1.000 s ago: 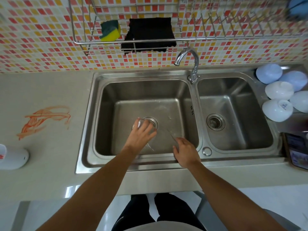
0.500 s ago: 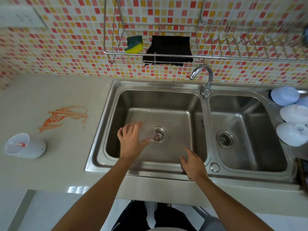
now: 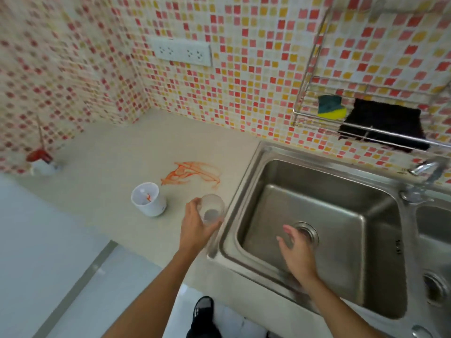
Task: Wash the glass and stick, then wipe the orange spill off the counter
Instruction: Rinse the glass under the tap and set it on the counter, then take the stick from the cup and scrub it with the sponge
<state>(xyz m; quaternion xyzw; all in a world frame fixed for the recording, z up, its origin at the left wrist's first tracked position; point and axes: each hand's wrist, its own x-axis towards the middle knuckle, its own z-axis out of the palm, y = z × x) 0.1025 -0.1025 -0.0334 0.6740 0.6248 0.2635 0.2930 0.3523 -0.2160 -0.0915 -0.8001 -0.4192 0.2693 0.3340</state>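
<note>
My left hand (image 3: 195, 228) grips a clear empty glass (image 3: 211, 212) upright, just above the counter (image 3: 109, 191) beside the left rim of the sink (image 3: 246, 172). An orange spill (image 3: 192, 174) streaks the counter a little beyond the glass. My right hand (image 3: 296, 252) hovers over the left basin near the drain (image 3: 307, 231), fingers straight and holding nothing that I can see. No stick shows clearly in this blurred frame.
A white cup (image 3: 148, 202) with orange marks inside stands left of the glass. A wire rack (image 3: 305, 113) on the tiled wall holds a sponge (image 3: 332, 107) and a black cloth (image 3: 383, 123). The faucet (image 3: 422, 172) is at right. A red-topped object (image 3: 40, 159) sits far left.
My left hand has carried the glass out of the basin, leftwards over the counter. My right hand moved from the sink's front rim into the basin. The view swung left.
</note>
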